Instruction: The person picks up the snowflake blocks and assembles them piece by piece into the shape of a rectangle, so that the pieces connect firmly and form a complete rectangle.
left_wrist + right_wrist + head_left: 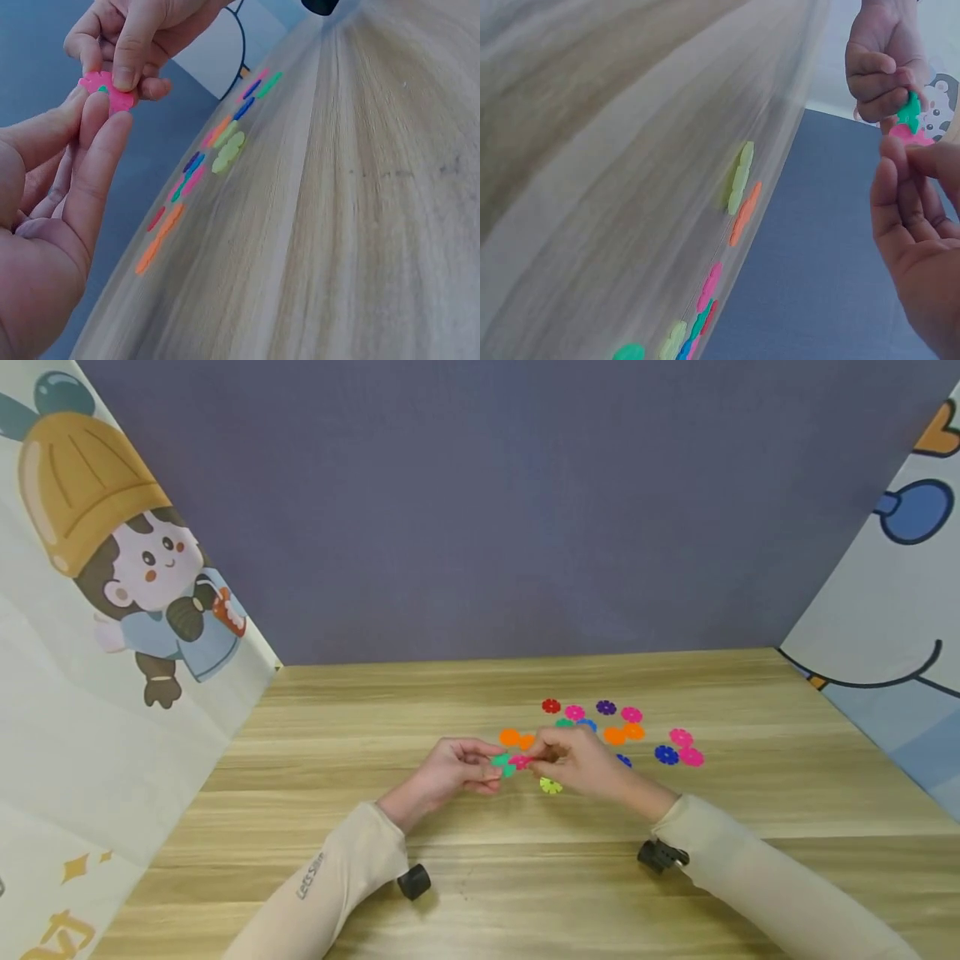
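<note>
Just above the table, my left hand (450, 770) pinches a green notched plastic disc (501, 762) between thumb and fingers. Facing it, my right hand (581, 762) pinches a pink notched disc (519, 762). The two discs meet between the hands, and the right wrist view shows the green disc (909, 112) against the pink one (907, 135). Fingertips cover part of both, so how deep their slots sit in each other is hidden. A yellow-green disc (551, 786) lies on the table below the right hand, with orange discs (510, 737) just beyond the fingers.
More flower-shaped discs lie flat across the wooden table (322, 735): a red one (551, 706), a purple one (606, 707), a dark blue one (666, 755) and several pink ones (691, 757). A grey-blue panel (480, 527) stands behind the table, with printed panels at both sides.
</note>
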### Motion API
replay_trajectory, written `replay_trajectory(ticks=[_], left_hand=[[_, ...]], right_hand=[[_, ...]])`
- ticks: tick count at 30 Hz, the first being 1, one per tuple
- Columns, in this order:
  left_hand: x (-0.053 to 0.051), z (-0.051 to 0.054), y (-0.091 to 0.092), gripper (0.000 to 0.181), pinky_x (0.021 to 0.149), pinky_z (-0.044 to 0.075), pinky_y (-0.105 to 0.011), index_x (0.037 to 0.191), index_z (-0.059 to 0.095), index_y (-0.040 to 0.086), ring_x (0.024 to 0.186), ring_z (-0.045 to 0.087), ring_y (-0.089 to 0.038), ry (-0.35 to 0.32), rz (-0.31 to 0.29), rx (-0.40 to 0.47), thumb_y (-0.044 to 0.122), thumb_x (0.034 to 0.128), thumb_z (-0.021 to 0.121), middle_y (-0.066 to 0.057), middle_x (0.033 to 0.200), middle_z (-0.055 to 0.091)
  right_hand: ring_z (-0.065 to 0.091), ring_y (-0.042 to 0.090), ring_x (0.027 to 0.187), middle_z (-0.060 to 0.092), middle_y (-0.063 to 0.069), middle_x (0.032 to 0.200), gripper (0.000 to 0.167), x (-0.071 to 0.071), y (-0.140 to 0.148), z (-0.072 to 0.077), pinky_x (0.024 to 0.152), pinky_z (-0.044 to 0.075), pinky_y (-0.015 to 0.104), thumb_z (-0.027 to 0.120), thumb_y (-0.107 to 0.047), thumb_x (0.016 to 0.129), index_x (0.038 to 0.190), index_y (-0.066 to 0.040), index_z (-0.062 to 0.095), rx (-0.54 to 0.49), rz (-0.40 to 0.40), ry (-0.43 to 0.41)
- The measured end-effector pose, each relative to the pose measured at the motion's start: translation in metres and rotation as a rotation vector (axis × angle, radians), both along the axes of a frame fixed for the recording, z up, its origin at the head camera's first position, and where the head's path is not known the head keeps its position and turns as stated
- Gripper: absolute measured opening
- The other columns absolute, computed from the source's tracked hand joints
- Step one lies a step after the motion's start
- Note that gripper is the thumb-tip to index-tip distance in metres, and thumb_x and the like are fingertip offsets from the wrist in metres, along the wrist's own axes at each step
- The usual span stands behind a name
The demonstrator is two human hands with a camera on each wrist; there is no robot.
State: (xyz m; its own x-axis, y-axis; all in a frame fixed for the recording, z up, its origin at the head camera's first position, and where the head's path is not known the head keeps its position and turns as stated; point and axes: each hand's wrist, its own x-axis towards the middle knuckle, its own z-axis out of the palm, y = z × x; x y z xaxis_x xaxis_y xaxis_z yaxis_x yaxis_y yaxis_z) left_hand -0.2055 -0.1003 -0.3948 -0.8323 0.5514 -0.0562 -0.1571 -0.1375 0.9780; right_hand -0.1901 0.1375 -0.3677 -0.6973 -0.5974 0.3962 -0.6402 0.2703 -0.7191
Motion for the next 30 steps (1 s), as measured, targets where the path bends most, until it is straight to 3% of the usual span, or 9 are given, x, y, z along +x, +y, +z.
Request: replay_trajectory(ticks=[7, 11, 18, 23, 30], left_hand=[[-0.003, -0.006, -0.002, 0.027, 0.072, 0.061, -0.031, 0.116, 0.061, -0.010, 0.073, 0.071, -0.016, -0.013, -0.058, -0.006, -0.015, 0.0899, 0.059, -0.006, 0.085, 0.071], [-0.005, -0.010, -0.004, 0.029, 0.072, 0.061, -0.031, 0.119, 0.058, -0.013, 0.074, 0.071, -0.016, -0.016, -0.072, -0.021, -0.014, 0.0897, 0.060, -0.008, 0.085, 0.072], [-0.006, -0.014, -0.009, 0.037, 0.072, 0.061, -0.032, 0.126, 0.051, -0.020, 0.074, 0.071, -0.016, -0.008, -0.058, -0.033, -0.015, 0.0900, 0.059, -0.007, 0.086, 0.072], [-0.007, -0.016, -0.013, 0.038, 0.073, 0.061, -0.032, 0.126, 0.051, -0.019, 0.075, 0.071, -0.016, -0.014, -0.044, -0.037, -0.014, 0.0898, 0.060, -0.008, 0.087, 0.072], [-0.008, -0.020, -0.018, 0.039, 0.075, 0.061, -0.033, 0.128, 0.049, -0.019, 0.076, 0.071, -0.016, -0.026, -0.039, -0.055, -0.013, 0.0907, 0.060, -0.008, 0.088, 0.072]], right_hand=[[0.072, 0.023, 0.078, 0.074, 0.012, 0.090, 0.012, 0.000, 0.000, 0.003, 0.065, 0.061, 0.029, 0.071, 0.008, 0.087, 0.093, -0.003, 0.067, 0.065, -0.025, -0.073], [0.072, 0.018, 0.085, 0.074, 0.007, 0.095, 0.013, -0.001, 0.002, 0.002, 0.073, 0.060, 0.025, 0.072, 0.004, 0.088, 0.099, -0.004, 0.070, 0.122, -0.021, -0.078], [0.072, 0.019, 0.087, 0.073, 0.012, 0.097, 0.024, -0.004, 0.010, 0.001, 0.076, 0.059, 0.026, 0.075, 0.002, 0.086, 0.110, 0.000, 0.071, 0.135, 0.016, -0.096], [0.070, 0.019, 0.085, 0.072, 0.015, 0.094, 0.030, -0.007, 0.018, -0.002, 0.075, 0.060, 0.027, 0.076, 0.000, 0.086, 0.114, 0.005, 0.068, 0.133, -0.016, -0.166], [0.067, 0.019, 0.084, 0.069, 0.012, 0.092, 0.036, -0.013, 0.028, -0.009, 0.073, 0.059, 0.026, 0.078, -0.002, 0.084, 0.117, 0.006, 0.065, 0.214, -0.062, -0.248]])
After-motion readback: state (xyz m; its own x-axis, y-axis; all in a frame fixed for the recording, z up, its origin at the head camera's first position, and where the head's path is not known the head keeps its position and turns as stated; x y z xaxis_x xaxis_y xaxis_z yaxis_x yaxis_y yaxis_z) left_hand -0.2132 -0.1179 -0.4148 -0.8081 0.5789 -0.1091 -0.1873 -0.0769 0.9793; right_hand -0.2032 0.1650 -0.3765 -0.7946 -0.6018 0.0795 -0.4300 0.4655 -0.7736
